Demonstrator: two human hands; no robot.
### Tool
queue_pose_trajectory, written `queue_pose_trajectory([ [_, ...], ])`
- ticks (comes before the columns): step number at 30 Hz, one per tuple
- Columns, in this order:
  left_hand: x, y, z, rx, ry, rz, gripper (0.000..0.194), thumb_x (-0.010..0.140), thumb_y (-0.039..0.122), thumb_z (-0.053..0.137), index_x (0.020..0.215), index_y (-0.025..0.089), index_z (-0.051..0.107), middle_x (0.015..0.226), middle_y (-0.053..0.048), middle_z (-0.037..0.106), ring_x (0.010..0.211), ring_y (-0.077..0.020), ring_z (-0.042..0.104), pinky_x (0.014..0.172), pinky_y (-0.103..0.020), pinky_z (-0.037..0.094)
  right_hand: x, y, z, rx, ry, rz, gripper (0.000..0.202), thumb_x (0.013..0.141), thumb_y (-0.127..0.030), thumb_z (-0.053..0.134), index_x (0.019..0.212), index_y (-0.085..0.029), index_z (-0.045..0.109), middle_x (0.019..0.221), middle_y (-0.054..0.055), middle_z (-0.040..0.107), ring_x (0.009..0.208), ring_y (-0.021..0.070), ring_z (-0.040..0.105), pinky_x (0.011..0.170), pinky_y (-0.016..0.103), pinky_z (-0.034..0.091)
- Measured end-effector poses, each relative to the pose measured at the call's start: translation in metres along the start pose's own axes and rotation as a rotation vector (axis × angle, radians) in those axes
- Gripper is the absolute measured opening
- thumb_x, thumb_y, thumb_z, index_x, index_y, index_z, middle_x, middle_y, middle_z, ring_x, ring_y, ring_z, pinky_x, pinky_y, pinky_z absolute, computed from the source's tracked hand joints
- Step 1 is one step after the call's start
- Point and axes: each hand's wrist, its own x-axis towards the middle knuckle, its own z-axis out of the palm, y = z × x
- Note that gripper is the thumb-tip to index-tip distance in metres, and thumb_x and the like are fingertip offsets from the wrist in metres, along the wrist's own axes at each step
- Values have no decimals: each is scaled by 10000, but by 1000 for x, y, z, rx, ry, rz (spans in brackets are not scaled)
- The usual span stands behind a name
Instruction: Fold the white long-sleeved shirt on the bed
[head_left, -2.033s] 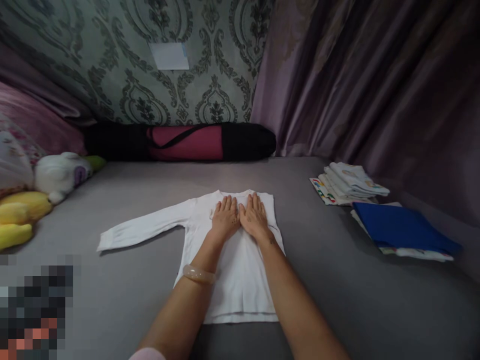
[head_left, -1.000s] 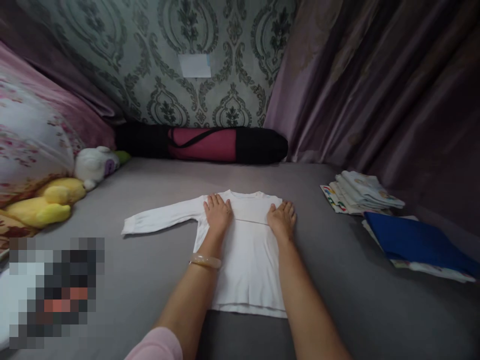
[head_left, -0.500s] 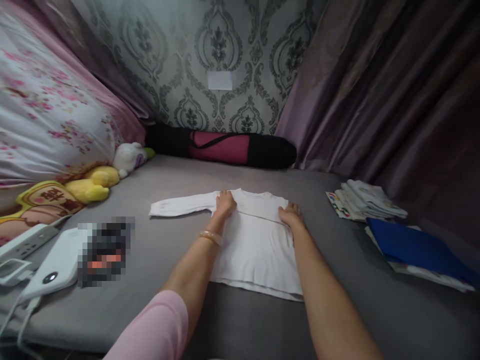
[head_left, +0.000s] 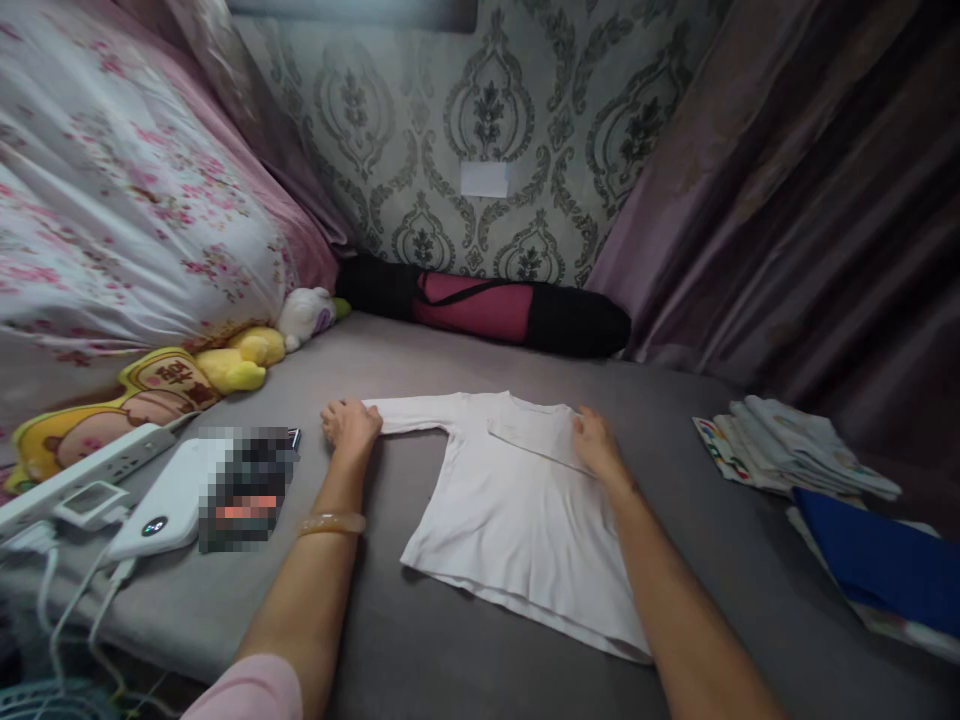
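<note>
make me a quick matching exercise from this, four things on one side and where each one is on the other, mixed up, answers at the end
Column one
1. left hand
2. right hand
3. bracelet
4. long black and dark pink bag

Column two
A. around the left forearm
B. in front of the patterned wall
C. at the side edge of the white shirt, by the sleeve folded across the chest
D. at the end of the outstretched sleeve

Right pairs
1-D, 2-C, 3-A, 4-B
</note>
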Motion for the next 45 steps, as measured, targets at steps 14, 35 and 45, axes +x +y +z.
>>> queue_pose_trajectory([
  [14, 3, -13, 6, -55, 147, -177, 405, 846, 351, 463, 1085, 52, 597, 1190, -255, 561, 1140, -362, 502, 892, -441, 431, -17, -150, 74, -45, -114, -478, 449, 1033, -281, 310, 1425, -86, 410, 1487, 123, 334, 1386, 236, 228, 1144, 402, 123],
  [35, 61, -11, -14, -416, 72, 66, 294, 846, 346, 476, 1082, 176, 519, 928, -104, 655, 937, -271, 627, 825, -347, 468, -27, -160, 81, -34, -148, -417, 763, 965, -631, 301, 1505, -93, 264, 1534, 138, 211, 1409, 276, 118, 1133, 430, 29],
  [45, 44, 31, -71, -1319, -221, 34, 446, 592, 349, 764, 928, 131, 568, 746, -9, 625, 576, -100, 569, 526, -206, 443, -27, -159, 83, -6, -111, -416, 770, 958, -653, 296, 1496, -101, 292, 1529, 137, 227, 1406, 274, 127, 1132, 434, 25],
])
